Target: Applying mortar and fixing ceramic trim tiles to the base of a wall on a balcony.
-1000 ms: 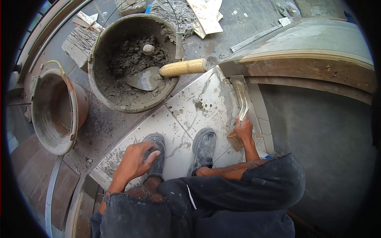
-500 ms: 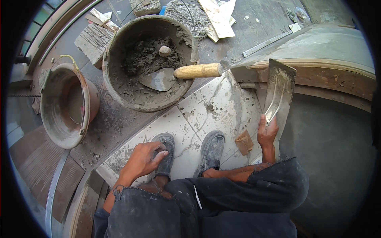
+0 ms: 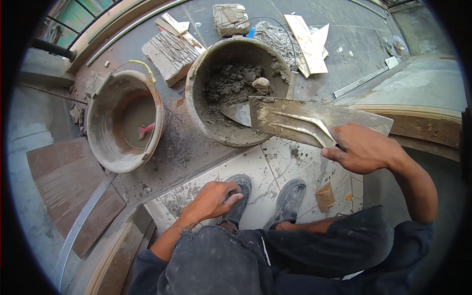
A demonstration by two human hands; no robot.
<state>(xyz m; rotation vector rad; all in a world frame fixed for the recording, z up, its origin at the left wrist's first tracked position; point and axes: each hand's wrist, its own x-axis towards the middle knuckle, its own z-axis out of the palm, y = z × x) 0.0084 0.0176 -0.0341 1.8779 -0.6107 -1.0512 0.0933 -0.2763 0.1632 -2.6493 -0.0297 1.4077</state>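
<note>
The right hand [image 3: 361,147] grips one float [image 3: 322,112] over the right one of two buckets [image 3: 191,101]. The left hand [image 3: 211,199], loosely curled with a narrow thumb gap, overlaps one of two shoes [image 3: 291,200].

Right hand [image 3: 355,150]: I hold a steel float [image 3: 319,110] partly over the mortar bucket [image 3: 190,96].
Left hand [image 3: 212,199]: loosely curled near a shoe [image 3: 240,194].

No lettering, numbers or signs can be read.
</note>
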